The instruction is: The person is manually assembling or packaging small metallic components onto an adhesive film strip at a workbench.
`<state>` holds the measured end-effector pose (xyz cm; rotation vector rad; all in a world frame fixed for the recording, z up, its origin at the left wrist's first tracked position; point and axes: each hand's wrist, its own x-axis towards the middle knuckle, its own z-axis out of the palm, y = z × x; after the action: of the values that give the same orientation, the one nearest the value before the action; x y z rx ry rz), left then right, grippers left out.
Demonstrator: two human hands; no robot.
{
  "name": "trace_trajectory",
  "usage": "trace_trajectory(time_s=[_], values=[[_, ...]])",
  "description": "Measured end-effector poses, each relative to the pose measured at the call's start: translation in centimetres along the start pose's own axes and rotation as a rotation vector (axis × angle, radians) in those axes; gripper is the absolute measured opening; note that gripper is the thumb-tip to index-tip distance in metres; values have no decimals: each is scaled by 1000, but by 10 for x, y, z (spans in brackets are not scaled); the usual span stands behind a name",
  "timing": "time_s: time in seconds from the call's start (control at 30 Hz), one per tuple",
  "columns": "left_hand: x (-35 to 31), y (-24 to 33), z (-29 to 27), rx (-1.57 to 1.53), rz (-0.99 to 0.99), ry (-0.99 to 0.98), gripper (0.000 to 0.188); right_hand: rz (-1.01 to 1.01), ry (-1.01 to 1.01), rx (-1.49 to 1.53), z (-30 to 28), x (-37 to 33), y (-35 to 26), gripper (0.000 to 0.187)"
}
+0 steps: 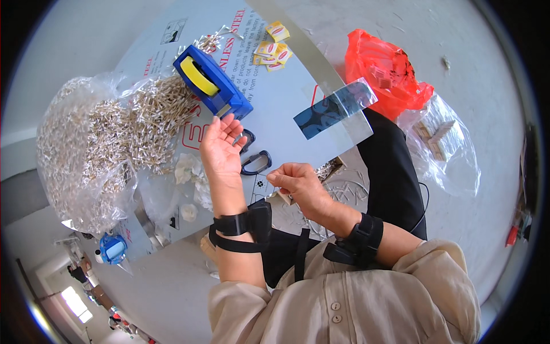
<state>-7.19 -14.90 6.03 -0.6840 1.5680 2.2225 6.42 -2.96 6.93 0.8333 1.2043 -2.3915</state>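
Note:
My left hand (223, 148) is raised palm up, its fingers loosely bent and apart, with fingertips close to the front end of a blue tape dispenser (229, 94). A yellow roll of tape (197, 77) sits in the dispenser. Whether those fingertips touch tape cannot be made out. My right hand (302, 186) is closed in a pinch near the table's front edge; what it pinches, if anything, is too small to see. Between my hands lie scissors with dark handles (268, 158), partly behind my left hand. Left of the dispenser spreads a heap of cotton swabs (157, 106).
A clear plastic bag (71, 155) full of swabs bulges at the left. Several yellow-and-white packets (278, 31) lie at the back. Dark film strips (326, 114) overlap the table's right edge. Beyond are a red plastic bag (372, 57) and a clear bag (461, 163). Crumpled white pieces (188, 169) lie left.

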Motion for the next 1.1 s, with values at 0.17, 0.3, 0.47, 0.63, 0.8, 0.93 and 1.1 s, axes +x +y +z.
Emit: trace_trajectory(time_s=[0.17,0.3,0.47,0.63,0.8,0.93,1.1], values=[[9,9,10,-77,-170,86,22,-90,17,-42,4,1,4,14],[11,8,12,-77,-145,142,15,-133,-17,-130,6,0,1,16],[17,4,12,-117,-121,164,13,-153,-37,-119,7,-2,2,17],[17,3,5,-121,-103,78,11,-127,-30,-120,8,-4,5,16],[12,1,9,-53,-57,115,11,-100,-39,-79,3,-4,8,15],[8,5,16,-56,-108,131,20,-152,30,-22,2,-2,11,18],[5,8,18,-86,-180,137,25,-131,32,-15,3,-5,4,18]])
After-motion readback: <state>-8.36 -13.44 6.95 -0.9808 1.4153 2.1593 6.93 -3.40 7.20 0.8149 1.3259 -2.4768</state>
